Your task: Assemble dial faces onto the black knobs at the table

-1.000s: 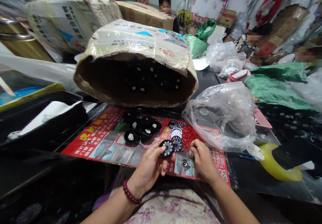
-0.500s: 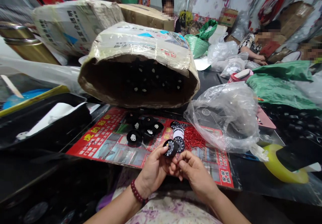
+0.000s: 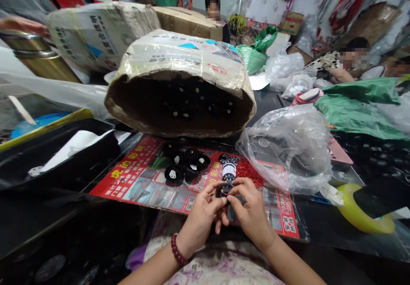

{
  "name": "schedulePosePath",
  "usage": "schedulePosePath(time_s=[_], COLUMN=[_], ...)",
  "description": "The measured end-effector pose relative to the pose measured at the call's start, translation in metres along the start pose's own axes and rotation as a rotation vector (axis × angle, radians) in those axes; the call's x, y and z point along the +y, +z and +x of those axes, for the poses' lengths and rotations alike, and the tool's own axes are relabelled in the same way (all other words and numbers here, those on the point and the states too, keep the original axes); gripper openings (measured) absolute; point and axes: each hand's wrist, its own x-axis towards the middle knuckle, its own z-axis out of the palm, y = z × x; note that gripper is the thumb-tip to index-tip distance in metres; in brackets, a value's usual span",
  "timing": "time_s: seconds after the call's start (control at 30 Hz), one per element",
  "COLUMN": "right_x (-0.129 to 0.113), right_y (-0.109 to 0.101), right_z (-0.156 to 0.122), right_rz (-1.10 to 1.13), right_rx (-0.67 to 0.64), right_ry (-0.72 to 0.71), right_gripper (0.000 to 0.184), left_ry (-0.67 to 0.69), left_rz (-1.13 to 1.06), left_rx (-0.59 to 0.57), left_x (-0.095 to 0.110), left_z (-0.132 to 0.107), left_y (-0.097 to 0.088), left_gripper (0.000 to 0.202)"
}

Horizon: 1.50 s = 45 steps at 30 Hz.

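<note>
Both hands, the left hand and the right hand, pinch together one small black dial just above the red poster (it looks light, stiff and smooth, best held by its rim).

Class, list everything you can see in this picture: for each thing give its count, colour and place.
dial disc: one, black with white marks, pinched between both hands
black discs: several, on the poster
red poster: one, flat on the table
red pins: a heap, beside the clear bag
cardboard box: one, brown, on its side, open toward the camera
clear bag: one, right of the poster
yellow tape roll: one, far right
left hand: red bead bracelet at the wrist
right hand: bare
</note>
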Motion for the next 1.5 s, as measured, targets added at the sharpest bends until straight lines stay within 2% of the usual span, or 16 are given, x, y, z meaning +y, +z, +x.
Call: schedulePosePath(time_s=[0.23, 0.4, 0.53, 0.63, 0.73, 0.8, 0.93, 1.07, 1.13, 1.2, 1.37, 1.5], right_x=[0.002, 0.000, 0.000, 0.003, 0.006, 0.006, 0.004, 0.007, 0.008, 0.009, 0.013, 0.026], right_y=[0.006, 0.005, 0.007, 0.011, 0.016, 0.019, 0.026, 0.031, 0.030, 0.026, 0.018, 0.026], right_z=[-0.002, -0.004, -0.005, -0.005, -0.005, -0.005, -0.006, -0.005, -0.004, -0.004, -0.004, -0.007], right_rz=[-0.046, -0.016, 0.020, 0.108, 0.328, 0.474, 0.610, 0.614, 0.503, 0.304, -0.182, -0.396], right_rx=[-0.092, -0.078, -0.064, -0.010, -0.013, -0.033, 0.024, 0.050, 0.017, -0.011, -0.039, 0.040], right_ry=[-0.056, -0.037, -0.011, 0.087, 0.267, 0.348, 0.436, 0.459, 0.435, 0.340, -0.144, -0.317], right_gripper=[0.016, 0.014, 0.013, 0.009, 0.024, 0.026, 0.023, 0.022, 0.019, 0.013, 0.016, 0.015], left_ry=[-0.013, -0.015, -0.001, 0.012, 0.018, 0.014, 0.008, 0.009, -0.004, -0.033, -0.101, -0.131], left_rz=[-0.055, -0.035, 0.014, 0.037, 0.053, 0.050, 0.013, 0.000, 0.001, 0.002, 0.067, 0.002], left_rx=[-0.013, -0.034, -0.025, -0.015, 0.000, 0.011, 0.051, 0.096, 0.101, 0.091, 0.059, -0.006], left_x=[-0.004, -0.004, -0.003, -0.002, -0.001, -0.002, -0.007, -0.010, -0.009, -0.007, -0.013, -0.024], left_z=[-0.001, 0.000, 0.000, -0.002, -0.003, -0.003, -0.001, 0.001, 0.003, 0.004, 0.006, 0.013], left_y=[-0.004, -0.002, -0.001, -0.001, 0.000, 0.000, -0.001, -0.002, -0.002, -0.003, -0.008, -0.011], left_gripper=[0.046, 0.050, 0.044, 0.040, 0.038, 0.038, 0.036, 0.036, 0.040, 0.046, 0.065, 0.057])
